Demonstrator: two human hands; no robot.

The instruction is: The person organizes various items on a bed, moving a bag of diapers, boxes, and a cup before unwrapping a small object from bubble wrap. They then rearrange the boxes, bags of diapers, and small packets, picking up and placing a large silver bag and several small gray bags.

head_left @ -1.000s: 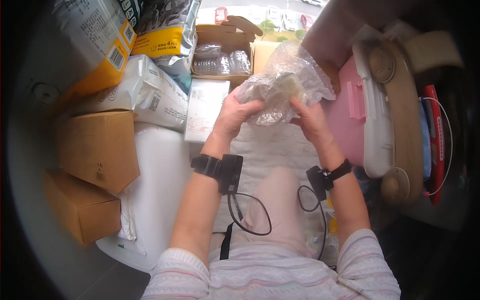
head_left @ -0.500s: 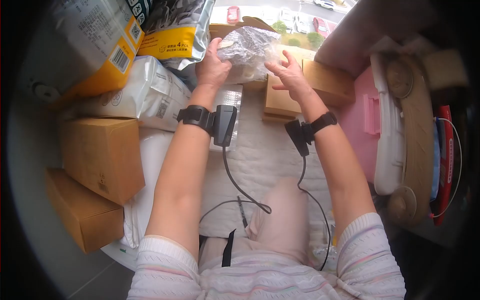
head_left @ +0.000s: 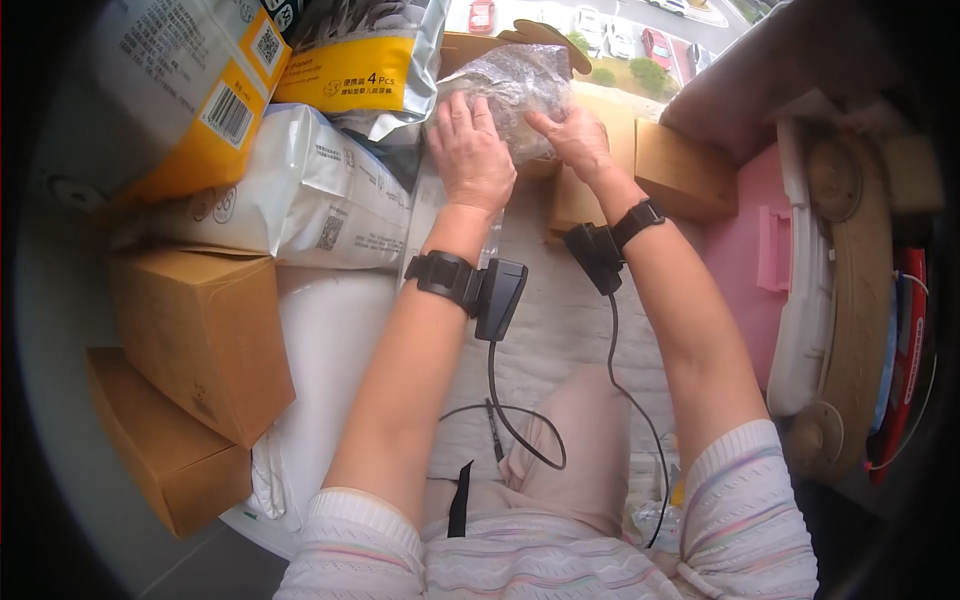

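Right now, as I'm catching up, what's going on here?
A person is handling a bundle of clear bubble wrap at the far end of the padded surface. The left grip lies spread against its near side; the right grip is at its right edge. An open cardboard box shows behind the wrap; whether the wrap sits inside it is hidden. Brown boxes stand to the right.
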